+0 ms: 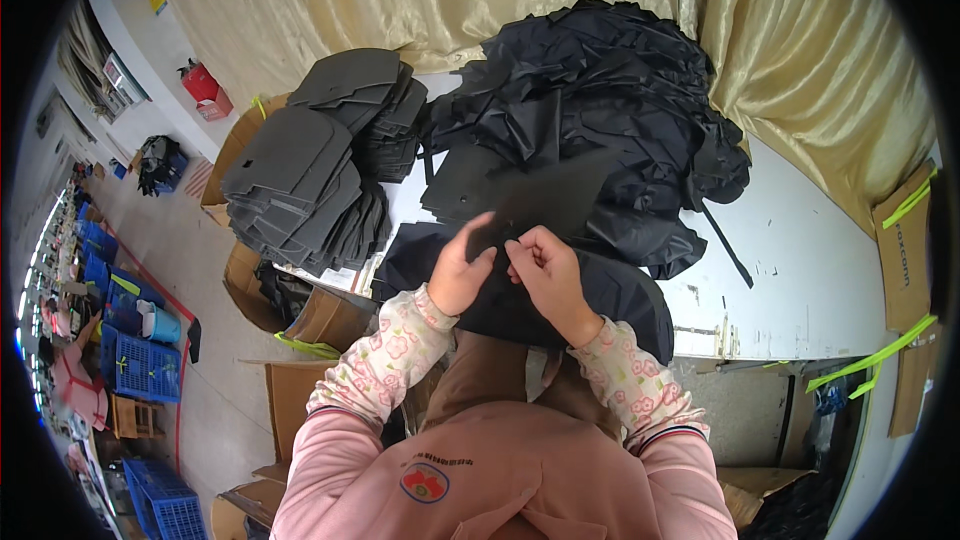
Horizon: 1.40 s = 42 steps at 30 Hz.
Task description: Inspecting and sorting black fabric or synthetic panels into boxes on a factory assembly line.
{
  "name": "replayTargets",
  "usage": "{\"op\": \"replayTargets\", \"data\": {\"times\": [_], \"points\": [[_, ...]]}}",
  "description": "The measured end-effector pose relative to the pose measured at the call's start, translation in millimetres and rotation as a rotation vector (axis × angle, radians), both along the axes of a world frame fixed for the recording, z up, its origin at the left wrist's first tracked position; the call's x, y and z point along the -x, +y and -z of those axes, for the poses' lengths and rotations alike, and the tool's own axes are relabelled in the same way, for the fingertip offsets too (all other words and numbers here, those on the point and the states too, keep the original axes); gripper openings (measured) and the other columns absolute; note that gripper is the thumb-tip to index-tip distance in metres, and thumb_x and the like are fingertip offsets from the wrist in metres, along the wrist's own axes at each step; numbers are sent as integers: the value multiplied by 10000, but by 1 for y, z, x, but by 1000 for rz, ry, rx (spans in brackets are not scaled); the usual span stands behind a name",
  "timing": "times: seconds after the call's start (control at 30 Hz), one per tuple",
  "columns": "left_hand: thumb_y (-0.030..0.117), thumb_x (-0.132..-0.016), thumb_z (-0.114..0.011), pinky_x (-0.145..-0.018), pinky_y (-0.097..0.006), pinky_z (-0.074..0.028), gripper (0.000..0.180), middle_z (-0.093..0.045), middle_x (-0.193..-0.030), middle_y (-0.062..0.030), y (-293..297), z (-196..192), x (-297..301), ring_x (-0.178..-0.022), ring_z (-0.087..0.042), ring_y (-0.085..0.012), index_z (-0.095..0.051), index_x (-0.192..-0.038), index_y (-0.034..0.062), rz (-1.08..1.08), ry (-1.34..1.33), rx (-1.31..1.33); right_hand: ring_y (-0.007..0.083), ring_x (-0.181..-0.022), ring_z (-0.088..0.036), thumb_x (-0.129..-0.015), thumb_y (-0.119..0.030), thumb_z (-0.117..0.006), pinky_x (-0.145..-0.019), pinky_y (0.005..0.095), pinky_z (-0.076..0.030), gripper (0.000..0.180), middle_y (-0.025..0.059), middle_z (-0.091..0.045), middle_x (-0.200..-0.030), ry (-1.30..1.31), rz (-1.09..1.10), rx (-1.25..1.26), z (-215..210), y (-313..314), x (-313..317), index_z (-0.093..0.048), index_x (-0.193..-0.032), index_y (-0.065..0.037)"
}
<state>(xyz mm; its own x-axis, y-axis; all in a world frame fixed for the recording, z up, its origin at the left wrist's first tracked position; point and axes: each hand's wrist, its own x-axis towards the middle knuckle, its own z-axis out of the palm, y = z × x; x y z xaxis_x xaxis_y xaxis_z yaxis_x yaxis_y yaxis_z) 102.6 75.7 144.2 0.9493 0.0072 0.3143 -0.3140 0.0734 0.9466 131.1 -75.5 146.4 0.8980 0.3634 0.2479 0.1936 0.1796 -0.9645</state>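
A thin dark panel (560, 190), blurred along its far end, rises from between my hands over the table. My left hand (462, 265) is closed on its near left edge, thumb on top. Close beside it, my right hand (550, 275) has its fingertips pinched together at the panel's near edge; whatever tiny thing they may hold is too small to make out. Below my hands a black fabric piece (610, 305) drapes over the table's front edge and my lap. Flat dark panels (460, 185) lie just beyond my left hand.
A large heap of black fabric pieces (600, 90) fills the table's back middle. Stacks of stiff dark grey panels (290, 165) stand at the left. Cardboard boxes (255, 285) sit beside the white table (780, 270). Blue crates (145, 365) line the floor farther left; curtains hang behind.
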Motion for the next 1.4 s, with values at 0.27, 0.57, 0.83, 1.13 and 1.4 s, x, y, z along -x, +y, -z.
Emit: {"op": "replayTargets", "data": {"times": [0.27, 0.57, 0.83, 1.13, 1.4], "points": [[-146, -647, -464, -1067, -495, -329, 613, -580, -1253, -128, 27, -45, 1, -1247, -490, -291, -593, -1215, 46, -134, -594, -1090, 149, -1122, -521, -787, -27, -681, -913, 279, -432, 561, 83, -563, -1211, 176, -467, 127, -39, -92, -10, -467, -1305, -32], [21, -746, -704, -971, -353, -427, 518, -596, -1218, -156, 42, -40, 19, -1109, -575, -213, -555, -1241, -4, 105, -242, -132, 63, -765, -615, -910, -71, -571, -623, 186, -486, 279, 22, -649, -962, 509, -113, -57, 3, -136, 5, -515, -1181, -37], [-3, -877, -620, -740, -188, -457, 166, -634, -935, -36, 109, -30, 37, -799, -570, -69, -607, -1043, 7, -757, -250, -6, 61, -479, -485, -850, -36, -648, -432, 208, -401, 172, -17, -529, -649, 583, 161, 383, 96, -218, 35, -538, -982, -28], [47, -846, -616, -1000, -409, -362, 294, -508, -1247, -178, 95, -15, 52, -1175, -468, -325, -581, -1137, 30, -1065, -451, -1010, 63, -450, -456, -854, -55, -654, -408, 216, -383, 182, -8, -515, -627, 556, 187, 488, 101, -239, 34, -533, -980, -5], [282, -970, -504, -981, -368, -438, 358, -590, -1181, -151, -45, 92, 107, -1092, -571, -243, -557, -1164, -14, 667, 1010, 518, 76, -588, -580, -907, -72, -589, -491, 194, -468, 186, 26, -626, -806, 756, 160, 150, 97, -235, 36, -532, -1072, -8]]}}
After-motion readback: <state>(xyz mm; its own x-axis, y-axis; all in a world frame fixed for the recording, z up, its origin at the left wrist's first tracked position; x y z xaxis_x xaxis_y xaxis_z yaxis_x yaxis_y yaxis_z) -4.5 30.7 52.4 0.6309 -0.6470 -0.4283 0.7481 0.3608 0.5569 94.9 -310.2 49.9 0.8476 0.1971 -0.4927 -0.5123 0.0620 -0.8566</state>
